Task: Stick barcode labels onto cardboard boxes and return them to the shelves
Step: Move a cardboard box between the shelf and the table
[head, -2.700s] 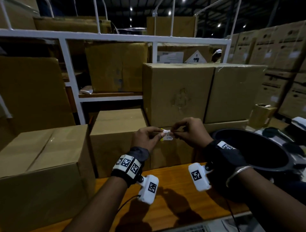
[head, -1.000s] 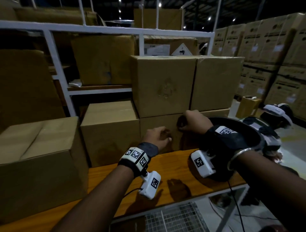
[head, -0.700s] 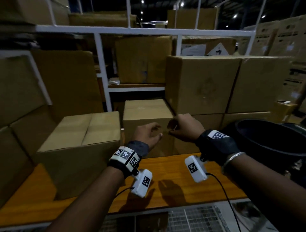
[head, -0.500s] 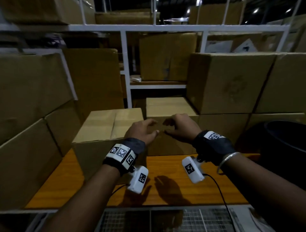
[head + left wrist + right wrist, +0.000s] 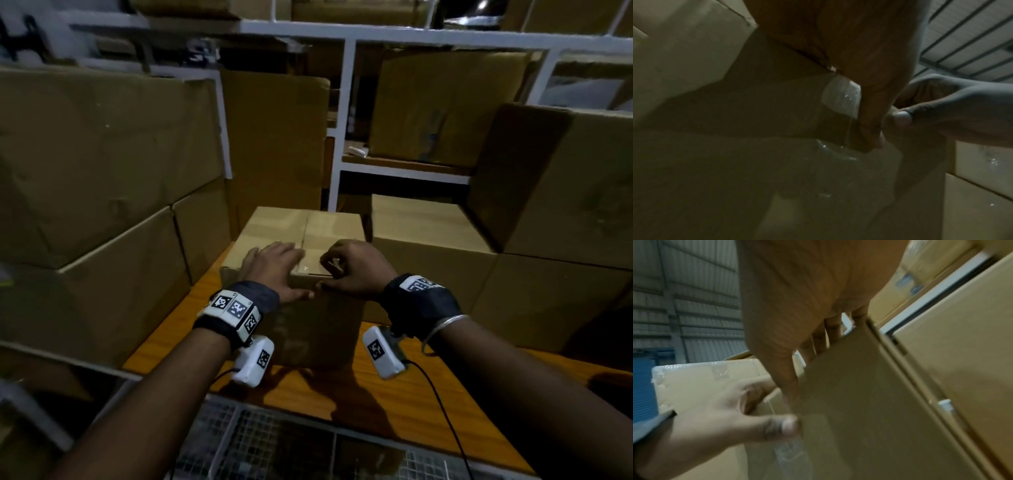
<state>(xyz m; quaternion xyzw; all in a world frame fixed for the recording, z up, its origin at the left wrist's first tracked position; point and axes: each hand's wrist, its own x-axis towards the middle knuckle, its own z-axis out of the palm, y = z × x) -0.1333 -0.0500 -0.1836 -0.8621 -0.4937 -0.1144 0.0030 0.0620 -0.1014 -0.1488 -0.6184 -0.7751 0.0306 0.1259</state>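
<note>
Box (image 5: 301, 236): 1 on bench, 2 hands (image 5: 274, 267) resting on top.

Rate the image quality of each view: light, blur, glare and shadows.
Head view: dim, the upper shelves smeared, both hands casting dark shadows on the orange wooden tabletop. Left wrist view: very dark and soft, glare on the clear tape of the brown cardboard box. Right wrist view: brighter but motion-blurred.

Both hands (image 5: 274, 265) moved (leftward) onto another box (image 5: 308, 274).
</note>
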